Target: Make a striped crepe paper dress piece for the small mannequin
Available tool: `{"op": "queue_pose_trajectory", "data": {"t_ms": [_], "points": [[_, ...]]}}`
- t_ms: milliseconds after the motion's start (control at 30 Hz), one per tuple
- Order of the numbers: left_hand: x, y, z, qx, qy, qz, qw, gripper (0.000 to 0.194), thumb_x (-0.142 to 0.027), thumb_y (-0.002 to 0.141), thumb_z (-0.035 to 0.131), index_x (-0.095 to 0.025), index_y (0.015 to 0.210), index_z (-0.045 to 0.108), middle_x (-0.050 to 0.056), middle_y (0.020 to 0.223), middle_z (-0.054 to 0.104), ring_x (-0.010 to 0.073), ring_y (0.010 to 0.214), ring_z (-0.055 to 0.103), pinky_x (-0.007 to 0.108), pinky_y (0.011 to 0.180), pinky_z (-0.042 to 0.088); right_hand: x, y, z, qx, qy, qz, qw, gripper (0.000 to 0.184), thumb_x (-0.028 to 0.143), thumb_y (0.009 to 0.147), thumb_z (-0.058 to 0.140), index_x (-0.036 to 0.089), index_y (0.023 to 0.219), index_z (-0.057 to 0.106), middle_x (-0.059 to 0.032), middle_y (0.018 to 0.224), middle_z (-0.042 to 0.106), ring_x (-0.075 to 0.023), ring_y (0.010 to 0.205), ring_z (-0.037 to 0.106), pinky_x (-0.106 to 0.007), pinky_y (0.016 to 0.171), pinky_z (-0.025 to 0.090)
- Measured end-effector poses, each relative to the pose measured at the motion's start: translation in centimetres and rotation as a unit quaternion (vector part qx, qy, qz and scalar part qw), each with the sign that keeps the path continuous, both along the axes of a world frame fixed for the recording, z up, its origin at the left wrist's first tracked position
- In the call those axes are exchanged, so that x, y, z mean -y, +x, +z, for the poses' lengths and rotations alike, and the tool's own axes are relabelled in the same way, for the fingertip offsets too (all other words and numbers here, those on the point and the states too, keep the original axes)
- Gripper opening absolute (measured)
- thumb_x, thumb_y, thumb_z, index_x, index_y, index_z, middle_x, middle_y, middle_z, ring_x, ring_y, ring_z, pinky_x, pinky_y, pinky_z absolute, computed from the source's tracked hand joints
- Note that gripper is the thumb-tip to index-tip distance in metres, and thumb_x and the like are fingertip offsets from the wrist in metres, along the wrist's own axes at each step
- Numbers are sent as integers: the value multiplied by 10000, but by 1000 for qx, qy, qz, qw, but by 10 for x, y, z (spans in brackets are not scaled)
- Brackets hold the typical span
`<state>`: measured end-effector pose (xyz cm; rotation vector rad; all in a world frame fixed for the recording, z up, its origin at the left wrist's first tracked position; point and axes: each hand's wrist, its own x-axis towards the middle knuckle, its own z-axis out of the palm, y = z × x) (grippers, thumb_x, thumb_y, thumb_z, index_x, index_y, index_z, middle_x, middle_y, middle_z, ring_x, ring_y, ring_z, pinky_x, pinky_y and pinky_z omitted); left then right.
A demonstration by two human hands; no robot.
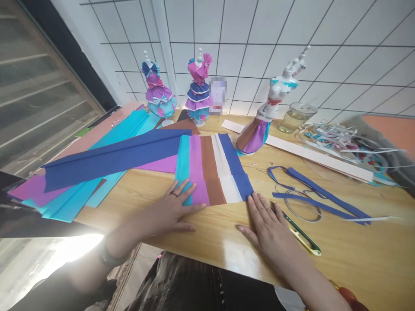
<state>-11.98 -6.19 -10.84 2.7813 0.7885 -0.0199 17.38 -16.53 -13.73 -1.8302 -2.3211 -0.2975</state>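
Observation:
A striped panel [212, 168] of turquoise, purple, brown, white and navy strips lies flat on the wooden table; whether it is cloth or crepe paper I cannot tell. My left hand [178, 205] rests on its near left corner, fingers spread. At the near right corner, my right hand [267, 220] lies flat with its fingertips by the navy strip's edge. Both hands are open and hold nothing. Just right of my right hand is a slim cutting tool [306, 237] with green and yellow handles, its tip partly hidden by the fingers.
Long folded navy [116, 157] and turquoise pieces [69, 203] spread leftward. Behind stand two dressed mini mannequins [159, 93] and a tilted one [264, 108]. Rightward are navy strips [319, 192], a wire ring [303, 205], a white strip [317, 157], a cup [296, 116] and scraps [346, 140].

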Motion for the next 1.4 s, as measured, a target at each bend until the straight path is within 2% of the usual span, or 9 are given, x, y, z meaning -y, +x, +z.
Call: {"op": "queue_pose_trajectory", "data": {"t_ms": [233,367,500,767,900,1000,1133,1200,1400], "points": [[-2,-13,20,80,-146,117,979,682,-515,896,382,-266,1461,92,57,1532,92,245,1408,91,452,1118,235,-1,24,22,-93,-46,17,994,619,486,929,301,70,1385,347,-206,1385,437,-301,1291,392,-540,1017,343],[-3,-26,22,153,-185,176,955,539,-442,933,340,-298,1437,213,22,1509,219,218,1382,227,435,1108,268,0,77,39,-163,15,-78,983,465,418,916,390,132,1269,490,-175,1231,580,-295,1140,538,-462,880,475],[-9,-29,20,216,-184,227,932,504,-453,913,394,-280,1384,354,34,1446,368,240,1333,339,439,1066,339,0,129,48,-114,1,-135,984,384,353,919,393,108,1115,615,-169,1018,668,-296,952,595,-423,799,478],[-10,-18,23,209,-138,232,940,520,-499,861,478,-273,1328,443,45,1396,448,261,1279,422,451,1030,391,-24,166,32,-112,-60,-47,991,326,391,871,483,163,1000,677,-108,1001,689,-266,920,613,-431,804,482],[-5,-17,23,184,-112,236,948,490,-482,867,478,-299,1321,450,38,1393,453,259,1274,427,482,1042,370,-24,160,42,-123,-64,-34,990,312,384,884,456,171,936,679,-112,946,696,-257,870,634,-405,772,493],[2,-8,24,205,-66,218,952,426,-432,882,476,-268,1273,509,43,1330,522,246,1269,432,466,1050,373,-19,131,60,-134,-36,-26,990,339,405,908,408,185,932,664,-104,927,685,-234,827,645,-363,719,500],[18,19,27,283,29,122,951,321,-303,894,487,-208,1189,572,69,1215,604,234,1264,434,453,1029,406,-15,79,80,-131,-56,45,989,326,382,931,377,204,892,647,-73,895,663,-195,794,642,-326,697,503],[27,34,28,301,37,78,950,317,-249,891,497,-183,1194,557,81,1230,589,223,1279,412,429,1030,413,-14,63,85,-105,-73,36,991,370,381,948,323,205,901,645,-75,888,656,-191,770,643,-317,654,504],[36,57,22,277,-21,41,960,343,-272,906,471,-190,1235,520,74,1277,557,205,1301,379,411,1031,421,-3,74,89,-26,-21,-47,998,449,471,939,263,209,923,628,-83,920,663,-215,698,658,-324,533,500]]}}
